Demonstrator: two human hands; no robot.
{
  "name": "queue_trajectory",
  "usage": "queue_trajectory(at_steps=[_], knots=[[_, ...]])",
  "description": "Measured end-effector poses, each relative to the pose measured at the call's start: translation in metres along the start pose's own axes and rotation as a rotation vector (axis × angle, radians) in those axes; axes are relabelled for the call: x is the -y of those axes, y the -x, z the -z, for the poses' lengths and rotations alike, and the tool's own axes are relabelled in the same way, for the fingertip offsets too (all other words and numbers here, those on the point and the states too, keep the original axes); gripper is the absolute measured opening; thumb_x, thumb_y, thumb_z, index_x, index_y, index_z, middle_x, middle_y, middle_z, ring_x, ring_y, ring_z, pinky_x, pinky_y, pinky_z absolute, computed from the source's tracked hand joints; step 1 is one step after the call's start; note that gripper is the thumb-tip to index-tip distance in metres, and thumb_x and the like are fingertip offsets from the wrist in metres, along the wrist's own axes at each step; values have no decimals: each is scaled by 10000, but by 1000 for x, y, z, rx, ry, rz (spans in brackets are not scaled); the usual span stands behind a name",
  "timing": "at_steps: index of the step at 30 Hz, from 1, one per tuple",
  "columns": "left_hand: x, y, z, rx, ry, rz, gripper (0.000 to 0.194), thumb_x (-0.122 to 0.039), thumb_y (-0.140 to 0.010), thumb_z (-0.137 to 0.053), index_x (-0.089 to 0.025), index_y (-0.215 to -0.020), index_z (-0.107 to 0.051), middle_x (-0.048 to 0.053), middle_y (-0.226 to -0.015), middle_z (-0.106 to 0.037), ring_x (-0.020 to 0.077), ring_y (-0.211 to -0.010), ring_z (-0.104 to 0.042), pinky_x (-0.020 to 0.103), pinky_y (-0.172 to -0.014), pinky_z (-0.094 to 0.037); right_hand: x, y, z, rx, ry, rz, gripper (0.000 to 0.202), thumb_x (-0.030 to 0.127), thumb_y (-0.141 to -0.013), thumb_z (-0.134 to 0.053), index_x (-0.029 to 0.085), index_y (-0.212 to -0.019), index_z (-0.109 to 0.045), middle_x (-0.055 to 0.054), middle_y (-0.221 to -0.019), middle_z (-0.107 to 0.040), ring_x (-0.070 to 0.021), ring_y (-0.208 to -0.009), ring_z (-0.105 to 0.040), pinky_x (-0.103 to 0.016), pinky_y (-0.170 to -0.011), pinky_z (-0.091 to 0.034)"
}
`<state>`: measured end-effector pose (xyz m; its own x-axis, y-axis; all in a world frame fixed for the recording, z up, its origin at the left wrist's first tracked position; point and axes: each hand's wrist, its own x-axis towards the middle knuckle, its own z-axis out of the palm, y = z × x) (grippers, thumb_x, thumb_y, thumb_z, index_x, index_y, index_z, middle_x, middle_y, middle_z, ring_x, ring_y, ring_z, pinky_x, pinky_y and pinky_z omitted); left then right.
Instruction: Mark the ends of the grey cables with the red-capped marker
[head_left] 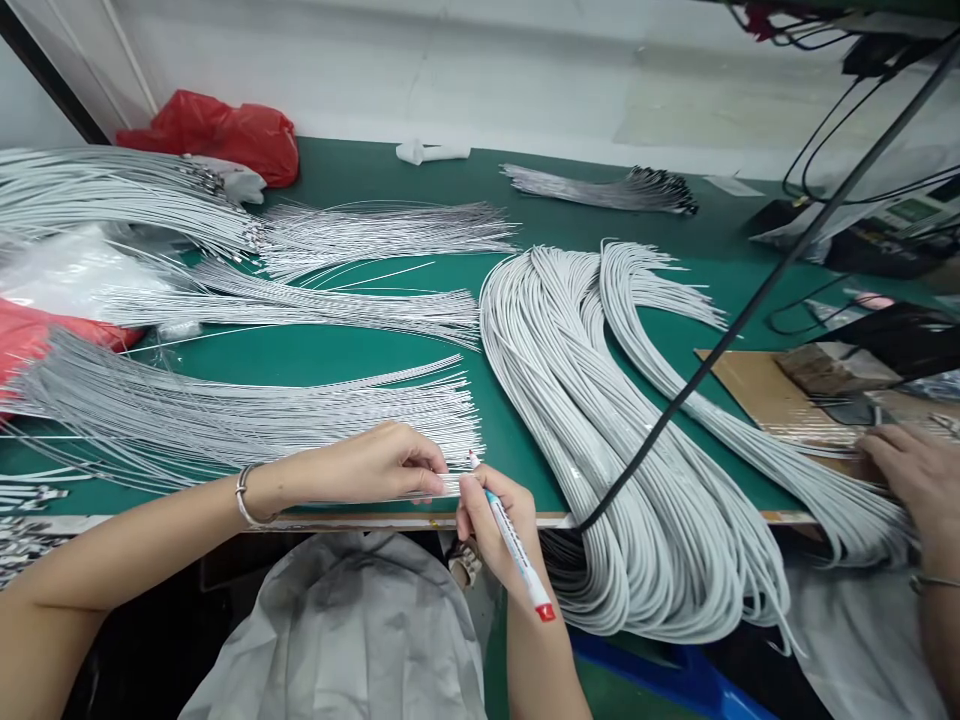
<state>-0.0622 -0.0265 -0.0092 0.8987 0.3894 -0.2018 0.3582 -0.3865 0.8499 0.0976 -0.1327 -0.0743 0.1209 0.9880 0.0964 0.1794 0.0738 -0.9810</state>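
Note:
My left hand is closed on a few thin white wires at the front edge of the green table. Just to its right, my right hand holds a white marker with a red end cap, its tip pointing up and away beside the wire ends. My right fingertips are at the same wires. Behind my hands lies a wide bundle of thin grey-white wires, its cut ends on the right. A thick bundle of white cables hangs over the table edge to the right.
More wire bundles lie at the back left near a red bag. A black cable slants across the right side. At the far right, another person's hand is over cardboard. A white plastic piece lies at the back.

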Motion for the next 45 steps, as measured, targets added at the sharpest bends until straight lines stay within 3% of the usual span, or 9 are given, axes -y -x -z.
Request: queue_trajectory(at_steps=[7, 13, 20, 24, 31, 38, 42, 45], knots=[[-1, 0, -1, 24, -68, -4, 242, -298, -914, -523, -150, -815, -688, -31, -615, -565, 76, -537, -424, 196, -505, -304, -2, 0, -1, 26, -1, 1, 415, 415, -930, -481, 211, -570, -456, 40, -394, -507, -88, -363, -415, -219, -435, -332], [-11, 2, -2, -3, -124, 7, 266, -341, -900, -565, -145, -731, -629, -48, -559, -499, 67, -497, -369, 203, -480, -264, -2, -2, -2, -42, -21, 8, 470, 397, -937, -472, 209, -509, -424, 44, -396, -454, -85, -385, -390, -228, -445, -314], [-6, -1, -4, -19, -62, 18, 230, -276, -904, -536, -133, -814, -692, 14, -667, -655, 111, -604, -574, 197, -538, -346, -3, -2, -2, -29, -15, -7, 438, 437, -929, -475, 206, -557, -447, 43, -398, -484, -90, -388, -405, -228, -458, -336], [-1, -2, -4, -8, 2, 27, 217, -254, -888, -543, -129, -786, -688, 24, -665, -670, 120, -612, -608, 193, -558, -388, -2, -2, -1, -10, 6, -3, 436, 442, -933, -466, 207, -566, -454, 41, -394, -495, -93, -377, -426, -223, -447, -345], [2, -3, -1, 7, 89, 44, 289, -372, -911, -523, -130, -856, -671, 29, -701, -675, 128, -623, -622, 190, -533, -390, 2, -2, -1, -11, 49, 28, 451, 430, -942, -448, 210, -547, -443, 36, -390, -495, -92, -367, -432, -217, -436, -355], [-5, 1, 0, -34, -121, -30, 301, -324, -961, -433, -154, -810, -630, -6, -663, -631, 86, -531, -503, 204, -524, -322, 1, -2, -3, -27, 9, 14, 432, 450, -929, -462, 212, -569, -443, 48, -385, -470, -88, -353, -415, -212, -408, -327], [-7, 1, -1, 9, -157, -59, 235, -276, -944, -486, -160, -820, -647, -8, -660, -631, 95, -547, -514, 219, -543, -316, -1, -2, -4, -35, 10, 15, 431, 439, -930, -468, 211, -565, -444, 48, -390, -467, -87, -361, -407, -215, -417, -323], [-7, 1, -3, -33, -186, -80, 217, -265, -932, -522, -159, -804, -662, -16, -628, -614, 96, -544, -501, 226, -570, -320, -1, -2, -5, -48, 11, 11, 436, 440, -930, -473, 211, -560, -437, 49, -395, -468, -86, -370, -412, -216, -426, -325]])
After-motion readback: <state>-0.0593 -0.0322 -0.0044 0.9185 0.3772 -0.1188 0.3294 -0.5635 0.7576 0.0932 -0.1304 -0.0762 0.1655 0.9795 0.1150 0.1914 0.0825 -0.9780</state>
